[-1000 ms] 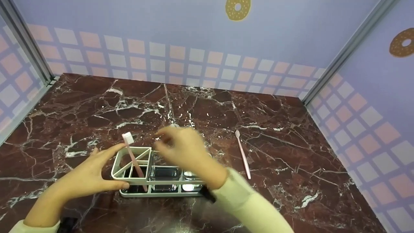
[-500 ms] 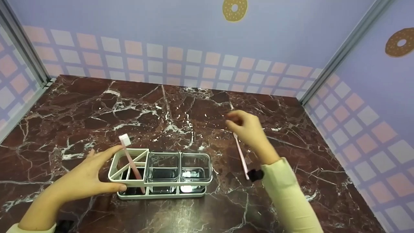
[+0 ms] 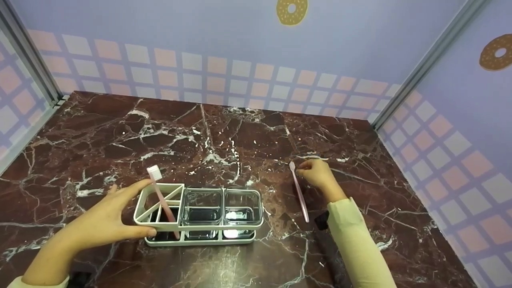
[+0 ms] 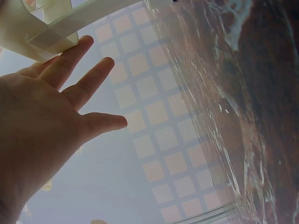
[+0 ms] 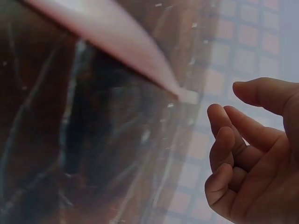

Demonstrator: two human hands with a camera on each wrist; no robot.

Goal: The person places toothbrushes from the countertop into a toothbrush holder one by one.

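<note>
A white toothbrush holder [image 3: 218, 228] stands on the table, with a divided compartment at its left end and two clear cups [image 3: 203, 200] beside it. One pink toothbrush [image 3: 161, 198] leans in the divided compartment, its white bristle head up. My left hand [image 3: 98, 214] grips the holder's left end, thumb at the front and a finger at the back rim; other fingers stretch out free in the left wrist view. A second pink toothbrush [image 3: 300, 196] lies on the table at the right. Beside its head is my right hand [image 3: 318, 174], fingers loosely bent, thumb apart, holding nothing.
The dark red marbled table [image 3: 248, 136] has white veins and flecks. Purple walls [image 3: 224, 36] with checks and donut pictures enclose it at the back and sides, joined by metal corner posts [image 3: 420, 68].
My right hand has moved from above the holder to the right, then down beside the head of the lying toothbrush. My left hand keeps its grip on the holder.
</note>
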